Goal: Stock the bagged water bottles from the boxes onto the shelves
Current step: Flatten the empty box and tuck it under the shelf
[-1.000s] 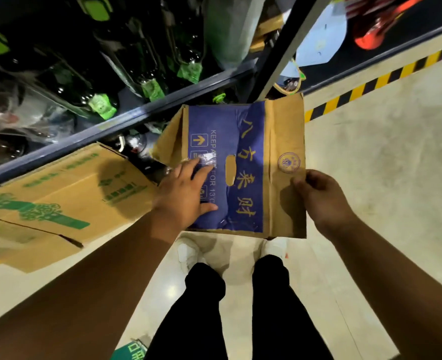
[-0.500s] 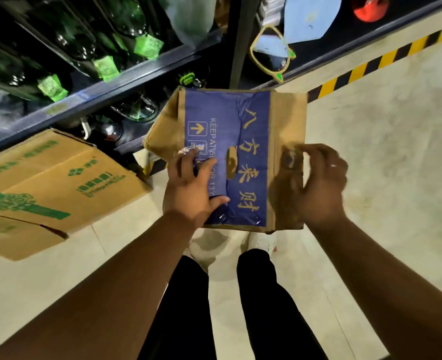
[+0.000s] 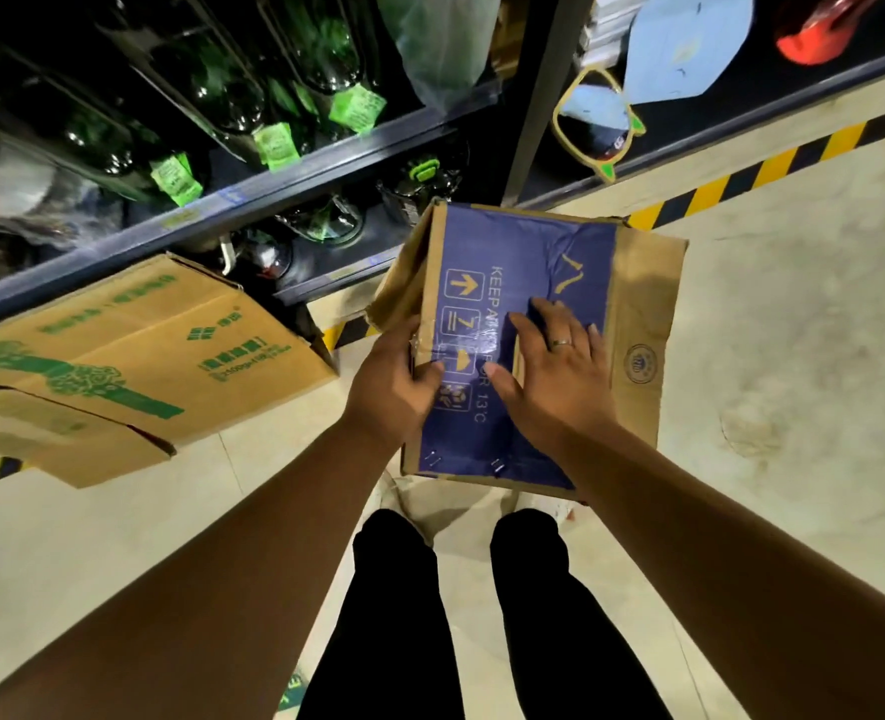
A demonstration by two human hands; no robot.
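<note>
Now, on your far left a brown cardboard carton with green print [image 3: 118, 356] lies tilted on the floor by the foot of the dark metal shelf [image 3: 274, 200], where green glass bottles in clear bags [image 3: 232, 96] already lie. Your left hand [image 3: 393, 387] grips the left edge of the blue-faced brown cardboard box [image 3: 523, 241], thumb over the face. Your right hand [image 3: 554, 376], close beside it but not touching, lies flat on that face, fingers spread. The box's long axis runs away from you toward the shelf, and a flap stands loose at its far left corner, nearer your left hand. Whether it holds bottles is hidden.
</note>
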